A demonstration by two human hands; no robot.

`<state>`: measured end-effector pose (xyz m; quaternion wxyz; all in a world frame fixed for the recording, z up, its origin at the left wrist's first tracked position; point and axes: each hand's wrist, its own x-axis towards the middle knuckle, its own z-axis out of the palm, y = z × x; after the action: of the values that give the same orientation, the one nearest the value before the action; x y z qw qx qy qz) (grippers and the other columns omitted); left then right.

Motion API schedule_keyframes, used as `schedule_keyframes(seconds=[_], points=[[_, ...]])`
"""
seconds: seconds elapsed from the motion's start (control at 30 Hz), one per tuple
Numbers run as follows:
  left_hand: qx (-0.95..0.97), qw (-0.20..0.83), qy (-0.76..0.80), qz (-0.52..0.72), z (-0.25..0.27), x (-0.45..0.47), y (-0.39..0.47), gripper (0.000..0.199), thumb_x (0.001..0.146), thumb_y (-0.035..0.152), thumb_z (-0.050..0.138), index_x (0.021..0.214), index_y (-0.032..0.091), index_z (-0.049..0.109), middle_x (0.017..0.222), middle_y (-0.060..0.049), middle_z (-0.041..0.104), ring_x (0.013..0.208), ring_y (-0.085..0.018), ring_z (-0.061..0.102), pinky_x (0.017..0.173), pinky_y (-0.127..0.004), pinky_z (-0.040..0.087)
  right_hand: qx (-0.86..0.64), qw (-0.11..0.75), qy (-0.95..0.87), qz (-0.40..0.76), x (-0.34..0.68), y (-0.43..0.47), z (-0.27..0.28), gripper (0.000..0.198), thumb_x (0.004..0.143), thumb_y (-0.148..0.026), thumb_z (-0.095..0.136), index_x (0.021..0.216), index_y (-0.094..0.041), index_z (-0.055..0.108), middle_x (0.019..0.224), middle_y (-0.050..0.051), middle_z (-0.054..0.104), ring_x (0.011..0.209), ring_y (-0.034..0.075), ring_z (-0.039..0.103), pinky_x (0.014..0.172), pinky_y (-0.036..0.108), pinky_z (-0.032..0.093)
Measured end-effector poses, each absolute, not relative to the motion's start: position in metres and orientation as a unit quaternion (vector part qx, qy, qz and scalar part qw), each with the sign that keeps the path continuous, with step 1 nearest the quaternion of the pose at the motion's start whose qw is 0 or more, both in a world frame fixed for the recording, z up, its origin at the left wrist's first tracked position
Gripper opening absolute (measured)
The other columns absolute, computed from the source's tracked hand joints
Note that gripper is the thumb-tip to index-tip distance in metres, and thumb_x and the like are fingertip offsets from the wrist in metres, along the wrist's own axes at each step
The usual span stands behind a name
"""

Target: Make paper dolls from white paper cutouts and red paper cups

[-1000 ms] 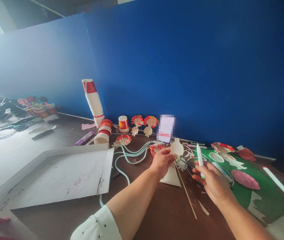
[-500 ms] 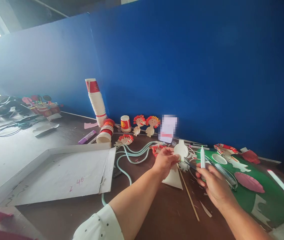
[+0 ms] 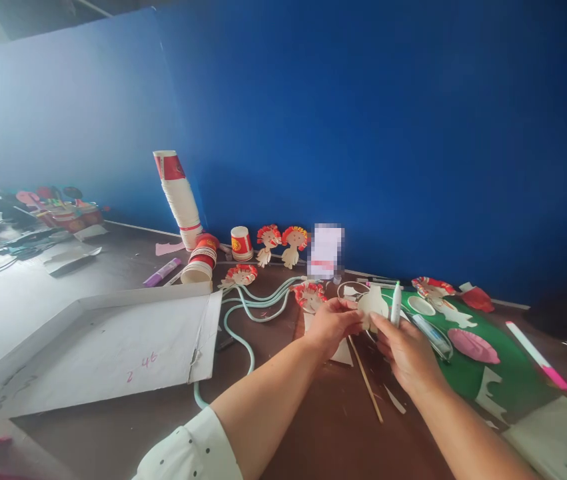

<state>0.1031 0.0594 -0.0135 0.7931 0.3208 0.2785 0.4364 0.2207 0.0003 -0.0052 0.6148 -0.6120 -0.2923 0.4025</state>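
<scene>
A cream paper doll cutout is pinched at its lower edge between the fingers of my left hand. My right hand grips a white marker that stands upright with its green end on top. The right thumb and forefinger also meet the cutout's lower right side. Just left of the cutout lies a paper doll with red fringed hair. Under my hands are a piece of cream paper and a thin wooden stick. My palms and some fingertips are hidden.
Two paper dolls lean against the blue partition, beside red-and-white paper cups and a tall leaning cup stack. A white box lid lies left. At right are a green mat, pink scalloped paper and a pink-ended marker.
My right hand has come in against the cutout, and its fingers now touch it. A dark, thin item by the right fingers no longer shows. The whole view has shifted slightly to the right.
</scene>
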Motion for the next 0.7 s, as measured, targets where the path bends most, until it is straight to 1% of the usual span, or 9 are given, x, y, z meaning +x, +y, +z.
schedule_keyframes(seconds=[0.1,0.23,0.33,0.43,0.53,0.7], points=[[0.327,0.788,0.284,0.438,-0.01,0.099,0.061,0.04,0.051,0.032,0.09,0.071,0.012,0.061,0.072,-0.001,0.057,0.069,-0.011,0.056,0.073,-0.03,0.049,-0.628,0.604,-0.293,0.393,0.224,-0.001,-0.007,0.037,0.064,-0.043,0.079,0.07,-0.02,0.051,0.049,-0.01,0.034,0.044,0.006,0.029,0.04,0.021,0.022],[0.339,0.774,0.301,0.443,-0.01,0.095,0.065,0.038,0.052,0.034,0.089,0.071,0.012,0.066,0.075,-0.004,0.06,0.074,-0.012,0.057,0.072,-0.027,0.046,-0.627,0.605,-0.296,0.39,0.225,-0.002,-0.008,0.042,0.065,-0.042,0.08,0.066,-0.021,0.044,0.048,-0.011,0.029,0.044,0.006,0.025,0.04,0.02,0.018],[0.342,0.767,0.309,0.447,-0.011,0.095,0.066,0.039,0.053,0.037,0.089,0.073,0.012,0.067,0.076,-0.005,0.062,0.076,-0.013,0.058,0.072,-0.028,0.046,-0.63,0.603,-0.299,0.387,0.226,-0.002,-0.01,0.042,0.065,-0.043,0.08,0.066,-0.021,0.045,0.048,-0.011,0.029,0.044,0.006,0.025,0.04,0.02,0.019],[0.349,0.767,0.306,0.442,-0.013,0.096,0.067,0.04,0.055,0.04,0.088,0.074,0.012,0.068,0.075,-0.005,0.061,0.076,-0.014,0.058,0.072,-0.029,0.046,-0.642,0.594,-0.304,0.377,0.227,0.0,-0.013,0.04,0.067,-0.046,0.079,0.068,-0.021,0.048,0.049,-0.01,0.032,0.045,0.007,0.028,0.04,0.021,0.021],[0.373,0.761,0.309,0.432,-0.017,0.098,0.067,0.037,0.055,0.038,0.088,0.072,0.012,0.067,0.073,-0.004,0.061,0.072,-0.013,0.057,0.072,-0.029,0.046,-0.641,0.586,-0.312,0.386,0.228,0.001,-0.016,0.038,0.068,-0.047,0.079,0.071,-0.02,0.052,0.05,-0.01,0.033,0.045,0.007,0.029,0.04,0.021,0.022],[0.374,0.758,0.307,0.437,-0.02,0.099,0.069,0.034,0.055,0.034,0.088,0.069,0.011,0.067,0.071,-0.004,0.061,0.068,-0.012,0.056,0.071,-0.029,0.046,-0.636,0.59,-0.31,0.389,0.227,-0.001,-0.015,0.04,0.066,-0.046,0.08,0.07,-0.02,0.05,0.05,-0.01,0.032,0.045,0.006,0.028,0.04,0.02,0.021]])
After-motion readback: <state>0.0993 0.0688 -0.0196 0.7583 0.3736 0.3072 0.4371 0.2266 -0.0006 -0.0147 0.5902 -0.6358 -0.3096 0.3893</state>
